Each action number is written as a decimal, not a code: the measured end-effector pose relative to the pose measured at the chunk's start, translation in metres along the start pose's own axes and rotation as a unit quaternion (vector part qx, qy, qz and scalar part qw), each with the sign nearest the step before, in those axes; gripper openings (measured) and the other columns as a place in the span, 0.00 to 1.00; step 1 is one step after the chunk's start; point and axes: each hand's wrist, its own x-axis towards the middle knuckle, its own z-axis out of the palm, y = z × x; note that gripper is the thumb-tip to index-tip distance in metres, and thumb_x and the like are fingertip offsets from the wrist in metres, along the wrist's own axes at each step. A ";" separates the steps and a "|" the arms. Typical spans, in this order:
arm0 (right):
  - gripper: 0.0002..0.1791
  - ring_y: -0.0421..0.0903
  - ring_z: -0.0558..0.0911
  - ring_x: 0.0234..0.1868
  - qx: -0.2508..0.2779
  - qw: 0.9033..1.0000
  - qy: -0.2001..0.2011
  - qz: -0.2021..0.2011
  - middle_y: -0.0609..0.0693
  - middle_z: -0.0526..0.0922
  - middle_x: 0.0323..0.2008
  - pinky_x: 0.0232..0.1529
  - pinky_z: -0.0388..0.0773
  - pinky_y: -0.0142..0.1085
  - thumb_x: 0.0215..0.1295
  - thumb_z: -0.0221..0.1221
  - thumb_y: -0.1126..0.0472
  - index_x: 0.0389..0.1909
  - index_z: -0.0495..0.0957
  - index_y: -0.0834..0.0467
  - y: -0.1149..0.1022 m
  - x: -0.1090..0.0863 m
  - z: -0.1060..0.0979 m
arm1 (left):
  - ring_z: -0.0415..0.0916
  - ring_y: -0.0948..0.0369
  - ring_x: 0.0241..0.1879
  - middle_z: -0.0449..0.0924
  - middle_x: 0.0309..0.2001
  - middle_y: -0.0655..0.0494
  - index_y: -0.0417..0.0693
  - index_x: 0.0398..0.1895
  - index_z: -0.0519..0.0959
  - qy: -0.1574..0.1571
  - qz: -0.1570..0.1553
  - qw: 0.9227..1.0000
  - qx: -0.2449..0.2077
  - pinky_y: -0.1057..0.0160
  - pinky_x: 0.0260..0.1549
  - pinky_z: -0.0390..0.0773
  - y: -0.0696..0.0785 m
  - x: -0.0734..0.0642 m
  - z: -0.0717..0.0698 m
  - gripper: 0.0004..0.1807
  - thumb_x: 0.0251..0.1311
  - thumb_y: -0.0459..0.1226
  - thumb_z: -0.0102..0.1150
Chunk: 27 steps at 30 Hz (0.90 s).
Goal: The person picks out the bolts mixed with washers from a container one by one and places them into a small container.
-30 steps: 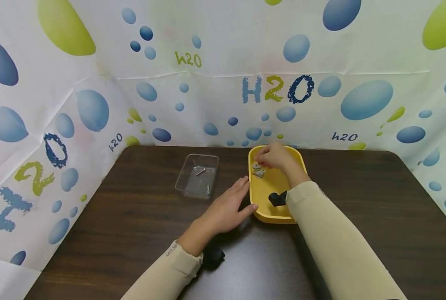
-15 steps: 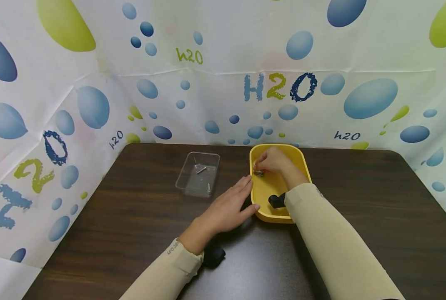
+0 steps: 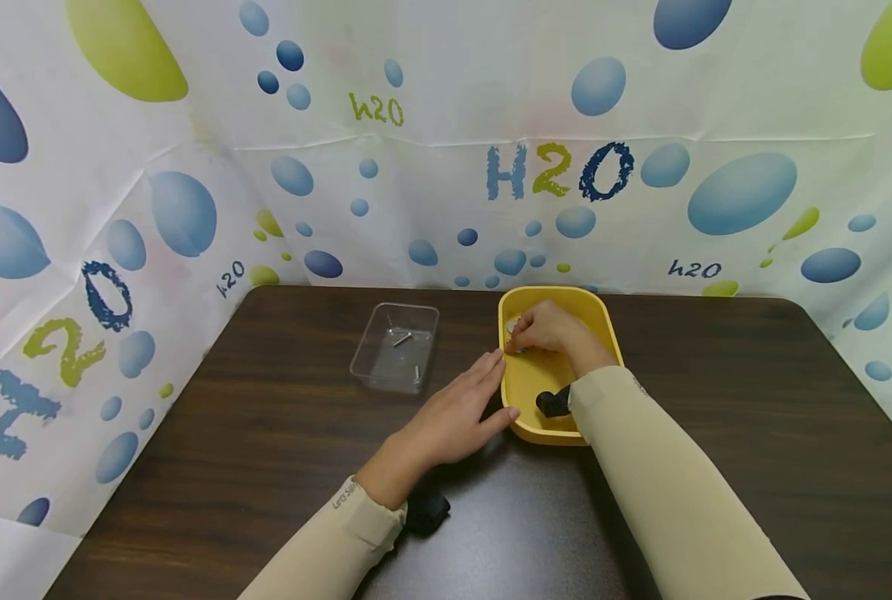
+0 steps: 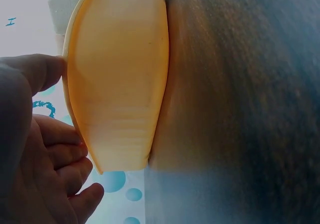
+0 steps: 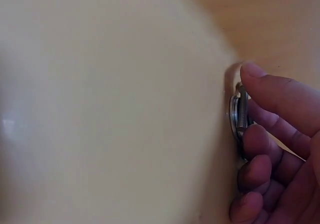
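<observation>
My right hand (image 3: 547, 327) reaches into the yellow tray (image 3: 539, 400), fingers curled near its left wall. In the right wrist view, the thumb and fingertips close around a small threaded metal screw (image 5: 242, 109), with round metal washers (image 5: 233, 116) right beside it. A pale washer (image 3: 512, 326) shows just beyond the fingers in the head view; the hand hides most of the other small hardware. My left hand (image 3: 453, 421) rests against the tray's left side. Its fingers are extended, and the thumb touches the rim (image 4: 70, 91) in the left wrist view.
A clear plastic box (image 3: 393, 375) stands left of the tray, with a screw (image 3: 403, 339) and another short metal piece (image 3: 417, 373) inside. Both sit on a dark wooden table (image 3: 266, 417). A white sheet with printed drops (image 3: 416, 208) hangs behind the table.
My right hand has lowered among the hardware in the tray and shifted slightly nearer, covering pieces seen earlier. The left hand stays at the tray's side.
</observation>
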 end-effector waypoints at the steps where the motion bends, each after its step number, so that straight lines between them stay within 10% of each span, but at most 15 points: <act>1: 0.10 0.44 0.75 0.27 -0.002 1.000 0.000 -0.001 0.48 0.85 0.28 0.29 0.72 0.31 0.55 0.72 0.55 0.33 0.87 0.57 0.000 0.000 0.000 | 0.39 0.60 0.79 0.40 0.80 0.54 0.46 0.79 0.46 -0.001 0.000 1.000 0.000 0.54 0.74 0.52 0.000 0.000 0.000 0.41 0.73 0.58 0.42; 27: 0.10 0.47 0.80 0.28 -0.023 1.000 0.009 -0.001 0.53 0.84 0.24 0.32 0.78 0.33 0.55 0.67 0.57 0.26 0.86 0.61 -0.007 0.001 0.002 | 0.39 0.60 0.79 0.40 0.80 0.55 0.47 0.79 0.46 0.002 -0.003 1.000 0.005 0.55 0.75 0.51 0.000 -0.001 0.001 0.42 0.72 0.59 0.42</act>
